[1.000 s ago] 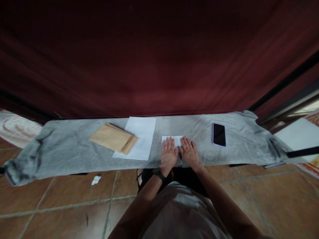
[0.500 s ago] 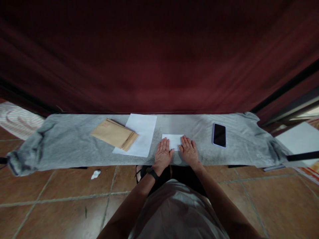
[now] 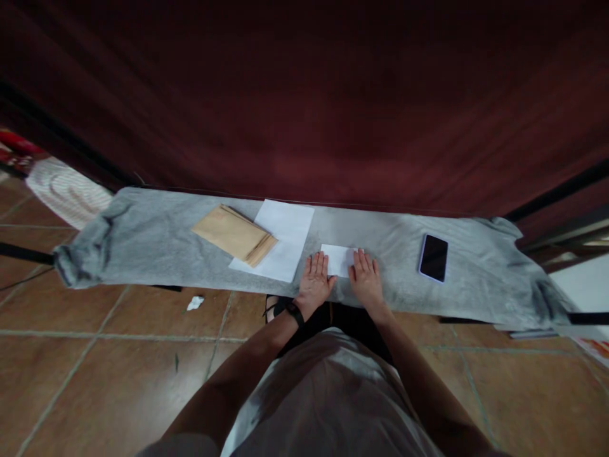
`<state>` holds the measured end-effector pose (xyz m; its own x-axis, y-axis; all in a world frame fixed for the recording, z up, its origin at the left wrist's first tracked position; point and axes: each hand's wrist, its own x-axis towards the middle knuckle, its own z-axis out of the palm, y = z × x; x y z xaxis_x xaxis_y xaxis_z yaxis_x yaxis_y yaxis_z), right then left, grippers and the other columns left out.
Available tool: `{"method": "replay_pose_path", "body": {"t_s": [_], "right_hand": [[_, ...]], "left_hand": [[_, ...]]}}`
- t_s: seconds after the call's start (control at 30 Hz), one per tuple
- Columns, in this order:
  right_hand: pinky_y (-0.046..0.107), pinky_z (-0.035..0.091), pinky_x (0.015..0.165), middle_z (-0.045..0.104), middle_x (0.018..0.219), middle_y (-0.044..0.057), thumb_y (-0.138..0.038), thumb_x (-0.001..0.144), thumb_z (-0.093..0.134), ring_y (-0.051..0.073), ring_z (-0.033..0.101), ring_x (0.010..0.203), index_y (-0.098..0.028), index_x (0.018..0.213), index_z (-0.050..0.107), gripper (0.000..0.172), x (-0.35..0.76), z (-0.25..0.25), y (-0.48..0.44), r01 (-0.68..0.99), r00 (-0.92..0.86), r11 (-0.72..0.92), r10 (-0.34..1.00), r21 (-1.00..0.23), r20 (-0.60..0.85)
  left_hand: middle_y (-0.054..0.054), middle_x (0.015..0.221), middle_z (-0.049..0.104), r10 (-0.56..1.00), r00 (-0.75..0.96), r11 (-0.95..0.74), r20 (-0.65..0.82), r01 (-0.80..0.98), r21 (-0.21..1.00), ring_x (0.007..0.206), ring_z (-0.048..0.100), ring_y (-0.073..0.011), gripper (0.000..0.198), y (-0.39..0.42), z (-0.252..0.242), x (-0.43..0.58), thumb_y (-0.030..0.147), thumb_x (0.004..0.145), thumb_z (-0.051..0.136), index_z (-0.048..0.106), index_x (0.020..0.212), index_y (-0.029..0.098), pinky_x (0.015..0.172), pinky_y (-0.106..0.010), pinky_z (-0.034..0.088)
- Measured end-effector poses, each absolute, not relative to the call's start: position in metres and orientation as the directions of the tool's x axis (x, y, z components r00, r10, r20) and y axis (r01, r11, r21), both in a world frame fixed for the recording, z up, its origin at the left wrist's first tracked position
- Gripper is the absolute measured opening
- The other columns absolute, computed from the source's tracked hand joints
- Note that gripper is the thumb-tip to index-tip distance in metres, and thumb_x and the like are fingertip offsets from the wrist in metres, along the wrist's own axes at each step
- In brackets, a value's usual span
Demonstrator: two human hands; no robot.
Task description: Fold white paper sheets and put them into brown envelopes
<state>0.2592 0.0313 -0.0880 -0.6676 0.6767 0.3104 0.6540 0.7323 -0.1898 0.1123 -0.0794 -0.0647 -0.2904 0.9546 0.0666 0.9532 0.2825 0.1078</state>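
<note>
Small white paper (image 3: 339, 261) is just right of frame centre, slightly below mid-height, flat on the grey cloth-covered surface (image 3: 390, 238). Both hands palm-down on it: left hand (image 3: 314, 285) at its left edge, right hand (image 3: 367, 281) at its right edge. Fingers straight on both, nothing clamped. Left: fingers nearly together, thumb out toward the paper's lower edge. Right: fingers slightly apart, tips over the paper's right end. Dark wristband (image 3: 295, 313) on left wrist.

Left of centre: larger white sheet (image 3: 291, 238), stack of brown envelopes (image 3: 231, 231) lying askew over its left part. Right of frame: smartphone (image 3: 433, 258), screen dark, pale purple edge, well apart from right hand. Dark red curtain (image 3: 309, 108) fills the top of the frame. Lower left: crumpled white scrap (image 3: 195, 303) on the tiled floor (image 3: 143, 368). Striped cloth (image 3: 69, 190) at far left.
</note>
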Motion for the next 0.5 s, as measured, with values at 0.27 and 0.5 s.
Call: {"method": "replay_pose_path", "body": {"t_s": [0.27,0.5], "right_hand": [[0.052,0.027,0.118,0.039,0.16,0.016,-0.033,0.105,0.034,0.031,0.039,0.146,-0.015,0.153,0.043,0.052,0.253,-0.092,0.017,0.578,-0.767,0.807,0.589,-0.125,0.255],[0.051,0.027,0.119,0.041,0.159,0.014,-0.033,0.105,0.035,0.031,0.042,0.144,-0.016,0.154,0.043,0.052,0.25,-0.096,0.016,0.6,-0.744,0.789,0.611,-0.131,0.271]], "left_hand": [[-0.02,0.161,0.034,0.964,-0.259,0.252,0.064,0.962,0.106,0.154,0.024,-0.0305,0.068,-0.082,-0.059,0.109,0.046,0.101,0.039,0.037,0.154,0.004,0.127,-0.052,0.01],[-0.022,0.165,0.026,0.647,-0.743,0.707,0.173,0.669,0.227,0.154,0.019,-0.0373,0.066,-0.119,-0.026,-0.014,0.046,0.102,0.04,0.031,0.157,0.011,0.12,-0.063,0.022]]}}
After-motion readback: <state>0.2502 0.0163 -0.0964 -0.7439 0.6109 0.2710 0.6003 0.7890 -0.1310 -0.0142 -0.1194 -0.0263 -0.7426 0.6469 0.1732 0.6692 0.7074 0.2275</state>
